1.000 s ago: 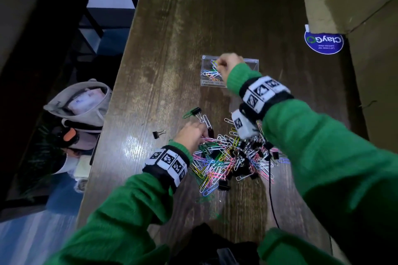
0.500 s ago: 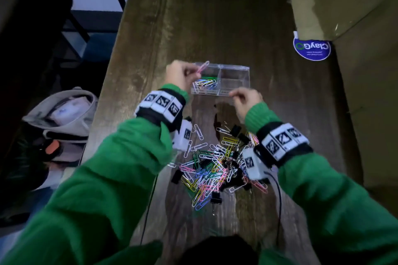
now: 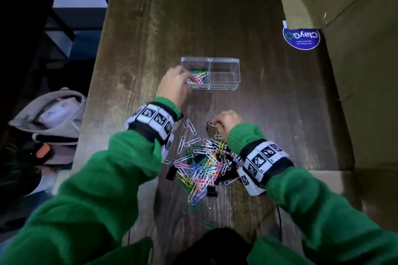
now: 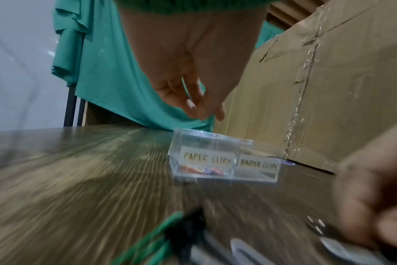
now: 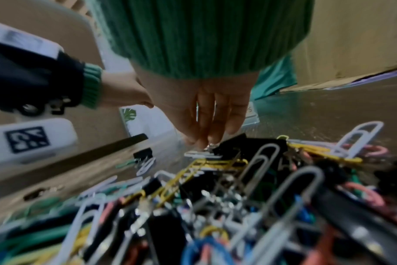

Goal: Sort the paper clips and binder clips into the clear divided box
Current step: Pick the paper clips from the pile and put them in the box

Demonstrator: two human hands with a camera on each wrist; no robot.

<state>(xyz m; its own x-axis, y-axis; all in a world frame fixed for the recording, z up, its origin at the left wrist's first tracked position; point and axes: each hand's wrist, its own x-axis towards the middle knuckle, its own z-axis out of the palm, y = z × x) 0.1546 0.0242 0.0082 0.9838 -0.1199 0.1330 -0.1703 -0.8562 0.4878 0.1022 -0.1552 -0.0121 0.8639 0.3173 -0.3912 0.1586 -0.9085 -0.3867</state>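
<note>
The clear divided box (image 3: 224, 61) stands on the dark wooden table; its left compartment, labelled PAPER CLIPS (image 4: 206, 158), holds several coloured paper clips (image 3: 199, 76), and the right compartment looks empty. My left hand (image 3: 172, 86) hangs over the box's near left corner, fingers (image 4: 198, 107) loosely pointing down with no clip seen between them. The mixed pile of paper clips and black binder clips (image 3: 202, 163) lies nearer to me. At its far edge my right hand (image 3: 217, 122) pinches the wire handle of a black binder clip (image 5: 232, 144).
Taped cardboard boxes (image 3: 355, 71) wall off the table's right side, with a round blue sticker (image 3: 301, 37) at their foot. The table's left edge drops to a grey bag (image 3: 51, 118) on the floor. A black cable (image 3: 279, 221) trails near the front edge.
My left hand carried a pink paper clip from the pile to the box, and the clip now lies in the left compartment. My right hand came back from the box and pinched a binder clip.
</note>
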